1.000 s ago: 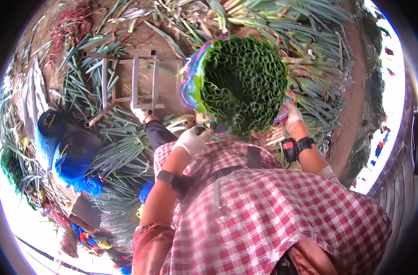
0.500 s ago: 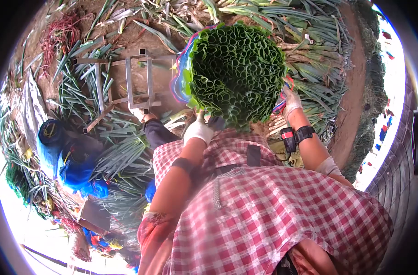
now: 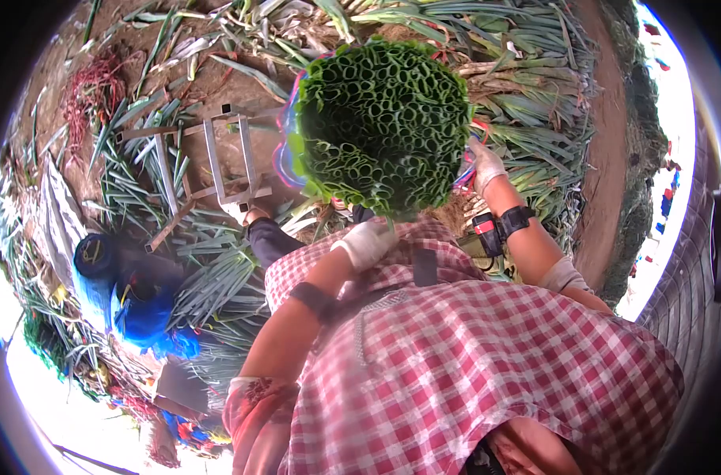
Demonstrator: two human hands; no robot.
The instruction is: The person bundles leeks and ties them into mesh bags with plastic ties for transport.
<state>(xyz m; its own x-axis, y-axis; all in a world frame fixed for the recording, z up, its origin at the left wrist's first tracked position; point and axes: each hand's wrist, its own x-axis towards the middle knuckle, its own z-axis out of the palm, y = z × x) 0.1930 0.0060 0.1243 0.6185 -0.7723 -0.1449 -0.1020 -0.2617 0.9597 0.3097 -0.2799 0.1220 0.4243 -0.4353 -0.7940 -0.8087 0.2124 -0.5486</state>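
Observation:
A thick round bundle of green onions (image 3: 388,119) stands in front of me, its cut hollow tube ends facing up. A bag edge (image 3: 285,162) in translucent blue and pink shows along its left side. My right hand (image 3: 487,168), in a white glove, is closed on the coloured bag edge at the bundle's right side. At the near side, my left hand (image 3: 368,244), also gloved, is closed just below the bundle's rim. A strip of green meets its fingertips, but what they hold cannot be made out.
A metal frame (image 3: 218,158) lies to the left by my foot. Long green onions (image 3: 527,103) cover the ground at right and behind. Blue mesh rolls (image 3: 131,293) stand at lower left. Red twine (image 3: 95,91) is heaped at upper left.
The bundle has shifted a little left in view. My left hand has moved from the bundle's lower left edge, where its thumb pointed up, rightward and lower. My right hand stays at the bag edge.

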